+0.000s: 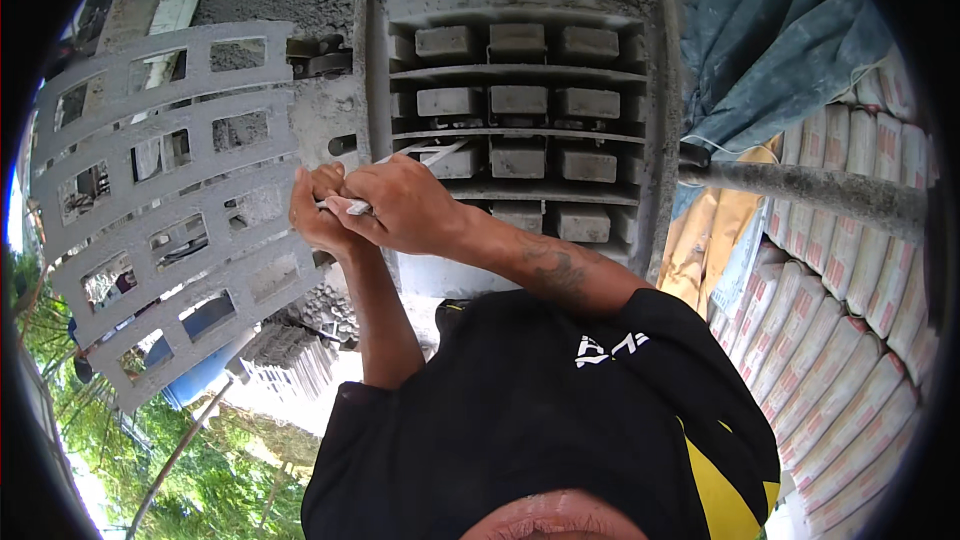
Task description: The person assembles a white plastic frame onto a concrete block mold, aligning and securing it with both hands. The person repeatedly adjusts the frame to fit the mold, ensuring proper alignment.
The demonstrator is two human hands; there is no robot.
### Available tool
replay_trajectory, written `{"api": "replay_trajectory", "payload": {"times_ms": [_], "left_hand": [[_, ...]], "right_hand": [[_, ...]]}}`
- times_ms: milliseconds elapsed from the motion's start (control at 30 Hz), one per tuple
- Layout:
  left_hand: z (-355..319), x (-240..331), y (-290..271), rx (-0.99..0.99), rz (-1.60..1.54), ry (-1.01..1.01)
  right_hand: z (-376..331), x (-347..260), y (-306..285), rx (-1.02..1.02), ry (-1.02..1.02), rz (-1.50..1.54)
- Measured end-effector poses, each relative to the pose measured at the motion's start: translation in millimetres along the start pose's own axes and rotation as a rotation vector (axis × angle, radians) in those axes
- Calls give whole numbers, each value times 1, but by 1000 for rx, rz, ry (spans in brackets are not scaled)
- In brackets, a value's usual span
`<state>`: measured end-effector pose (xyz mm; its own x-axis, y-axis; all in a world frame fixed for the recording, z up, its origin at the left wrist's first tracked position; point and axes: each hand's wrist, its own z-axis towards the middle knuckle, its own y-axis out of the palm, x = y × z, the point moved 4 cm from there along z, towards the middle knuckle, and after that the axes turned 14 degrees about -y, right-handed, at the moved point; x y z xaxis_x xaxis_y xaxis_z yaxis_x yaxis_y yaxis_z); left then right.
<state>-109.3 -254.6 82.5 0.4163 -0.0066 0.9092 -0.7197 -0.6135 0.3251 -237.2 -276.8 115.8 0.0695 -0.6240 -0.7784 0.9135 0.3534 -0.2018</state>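
Before our chest, both hands meet on a thin pale bar (pixel 420 153) that slants up to the right toward the grey block mould (pixel 520 110). Our left hand (pixel 318 212) wraps around the near end of the bar, fingers closed on it. Our right hand (pixel 400 205) lies over the left and clamps the same bar, knuckles toward the mould, so both grips are tight and narrow with the bar between them. The far end of the bar reaches the mould's third row, just beside a block (pixel 449 160) there. The mould holds rows of grey blocks set in compartments, parted by thin shelves. To the left of the mould stands a grey perforated frame (pixel 160 190), tilted, with rectangular openings through which we see what lies behind. Right of the mould a thick grey pipe (pixel 810 190) runs sideways, and beyond it lie stacked sacks (pixel 850 340), pale with red print. A blue tarp (pixel 780 30) hangs above the sacks. Our black shirt (pixel 540 420) with a yellow patch fills the lower middle, and green foliage (pixel 210 480) shows at lower left.
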Motion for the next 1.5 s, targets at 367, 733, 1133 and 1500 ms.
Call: {"api": "replay_trajectory", "payload": {"times_ms": [367, 733, 1133, 1500], "left_hand": [[24, -71, 13, -177, 0, 48], [9, -83, 9, -251, -169, -9], [-17, 94, 91, -650, -76, 25], [16, 137, 142, -260, -27, 191]], "right_hand": [[-32, 53, -5, -73, 212, -86], [-36, 48, -13, -94, 151, -129], [92, -59, -89, -96, 85, 34], [145, -38, -100, 221, -220, 47]]}}
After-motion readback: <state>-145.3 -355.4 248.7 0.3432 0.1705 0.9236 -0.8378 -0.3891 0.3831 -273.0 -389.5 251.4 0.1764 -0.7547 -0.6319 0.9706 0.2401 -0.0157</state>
